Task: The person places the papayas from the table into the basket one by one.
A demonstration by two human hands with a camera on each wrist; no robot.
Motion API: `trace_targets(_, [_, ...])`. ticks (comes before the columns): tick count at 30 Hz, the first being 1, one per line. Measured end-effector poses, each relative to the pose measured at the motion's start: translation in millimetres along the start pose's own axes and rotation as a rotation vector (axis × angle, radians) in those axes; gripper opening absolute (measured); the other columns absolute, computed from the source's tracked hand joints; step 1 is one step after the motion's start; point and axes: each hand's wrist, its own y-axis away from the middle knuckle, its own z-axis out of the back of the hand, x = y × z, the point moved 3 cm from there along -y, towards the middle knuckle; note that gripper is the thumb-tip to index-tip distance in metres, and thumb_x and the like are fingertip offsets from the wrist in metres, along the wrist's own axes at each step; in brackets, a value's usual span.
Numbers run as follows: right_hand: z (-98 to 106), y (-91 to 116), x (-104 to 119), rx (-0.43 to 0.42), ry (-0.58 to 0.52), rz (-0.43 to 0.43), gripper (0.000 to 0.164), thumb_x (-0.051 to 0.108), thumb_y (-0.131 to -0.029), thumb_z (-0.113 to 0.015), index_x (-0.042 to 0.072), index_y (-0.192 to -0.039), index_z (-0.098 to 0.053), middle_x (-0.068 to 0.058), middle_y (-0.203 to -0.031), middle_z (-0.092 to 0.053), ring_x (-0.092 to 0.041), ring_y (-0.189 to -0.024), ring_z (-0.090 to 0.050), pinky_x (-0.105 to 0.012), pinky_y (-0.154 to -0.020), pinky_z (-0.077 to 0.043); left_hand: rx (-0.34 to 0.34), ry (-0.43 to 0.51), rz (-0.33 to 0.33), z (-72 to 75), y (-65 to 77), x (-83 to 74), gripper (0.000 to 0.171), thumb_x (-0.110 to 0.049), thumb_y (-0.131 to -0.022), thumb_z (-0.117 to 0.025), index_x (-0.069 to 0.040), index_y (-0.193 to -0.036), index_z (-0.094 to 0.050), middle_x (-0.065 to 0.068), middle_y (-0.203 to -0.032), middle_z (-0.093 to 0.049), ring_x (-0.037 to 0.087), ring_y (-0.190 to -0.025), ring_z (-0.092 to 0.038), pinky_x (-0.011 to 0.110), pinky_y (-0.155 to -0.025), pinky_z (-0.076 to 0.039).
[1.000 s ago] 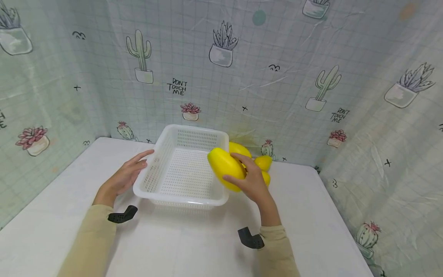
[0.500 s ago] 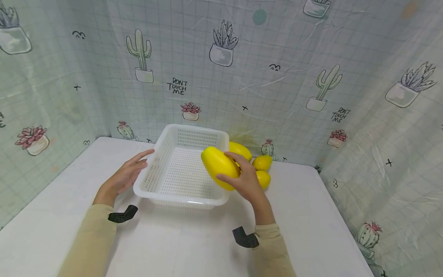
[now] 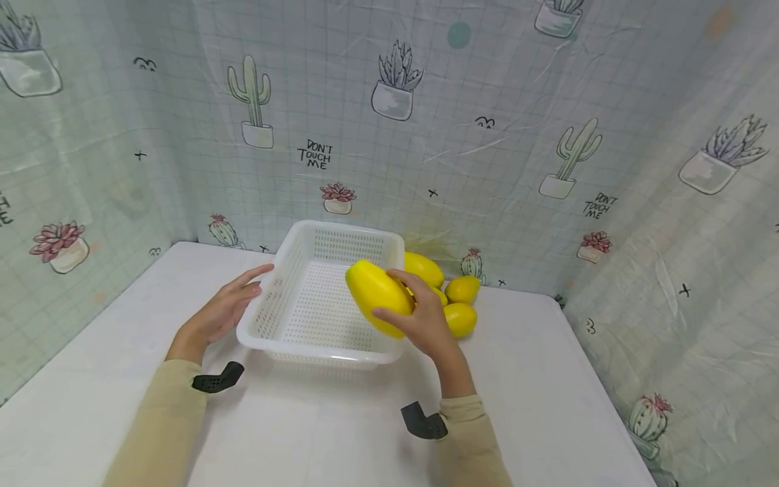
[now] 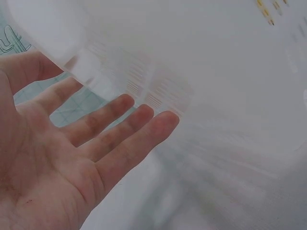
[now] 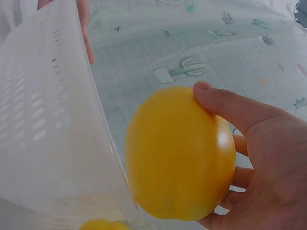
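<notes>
In the head view, the left forearm point(image 3: 152, 433), sleeved in beige, is slanting up from the lower left, its bare left hand point(image 3: 216, 314) pointing toward the centre. The right forearm point(image 3: 475, 439), in a matching sleeve, is leaning up and leftward from the lower right, the right hand point(image 3: 422, 314) gripping right of centre. The left wrist view is showing a palm point(image 4: 43, 158) with fingers point(image 4: 129, 151) extending, slightly spread; at the right wrist view's right edge, the thumb point(image 5: 232, 105) is arching above bent fingers.
</notes>
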Motion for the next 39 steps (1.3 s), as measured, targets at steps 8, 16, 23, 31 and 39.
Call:
trace_targets(8, [-6, 0, 0, 0.001, -0.001, -0.002, 0.063, 0.048, -0.072, -0.072, 0.035, -0.128, -0.046, 0.013, -0.126, -0.05, -0.013, -0.104, -0.051, -0.036, -0.086, -0.049, 0.007, 0.007, -0.009, -0.6, 0.9, 0.4, 0.05, -0.022, -0.098, -0.037, -0.028, -0.145, -0.02, 0.008, -0.146, -0.028, 0.008, -0.116, -0.05, 0.027, -0.088, -0.048])
trace_targets(16, [-16, 0, 2, 0.031, -0.053, 0.016, 0.062, 0.047, -0.073, -0.071, 0.033, -0.128, -0.046, 0.013, -0.127, -0.05, -0.012, -0.107, -0.05, -0.036, -0.09, -0.048, 0.025, 0.03, -0.021, 0.3, 0.4, 2.0, 0.051, -0.02, -0.099, -0.035, -0.025, -0.146, -0.017, 0.011, -0.146, -0.026, 0.009, -0.117, -0.051, 0.027, -0.088, -0.048])
trace_targets(23, [-22, 0, 4, 0.031, -0.055, 0.006, 0.061, 0.045, -0.073, -0.072, 0.033, -0.127, -0.048, 0.012, -0.127, -0.051, -0.012, -0.109, -0.05, -0.037, -0.091, -0.048, 0.023, 0.025, -0.022, 0.3, 0.6, 1.4, 0.051, -0.021, -0.099, -0.037, -0.026, -0.146, -0.018, 0.01, -0.146, -0.028, 0.009, -0.117, -0.051, 0.026, -0.088, -0.048])
trace_targets(31, [-26, 2, 2, 0.049, -0.051, 0.042, 0.061, 0.045, -0.074, -0.072, 0.03, -0.128, -0.048, 0.012, -0.128, -0.052, -0.011, -0.11, -0.05, -0.037, -0.095, -0.045, -0.003, -0.001, 0.001, -1.4, 1.6, 0.2, 0.05, -0.023, -0.098, -0.038, -0.03, -0.145, -0.021, 0.007, -0.146, -0.028, 0.009, -0.118, -0.049, 0.026, -0.088, -0.047])
trace_targets(39, [-33, 3, -1, 0.081, -0.059, 0.04, 0.061, 0.046, -0.074, -0.071, 0.031, -0.129, -0.047, 0.015, -0.128, -0.05, -0.011, -0.111, -0.049, -0.037, -0.096, -0.044, -0.004, 0.003, 0.001, -0.8, 0.6, 0.6, 0.05, -0.023, -0.098, -0.038, -0.03, -0.145, -0.02, 0.008, -0.147, -0.027, 0.008, -0.117, -0.049, 0.026, -0.088, -0.048])
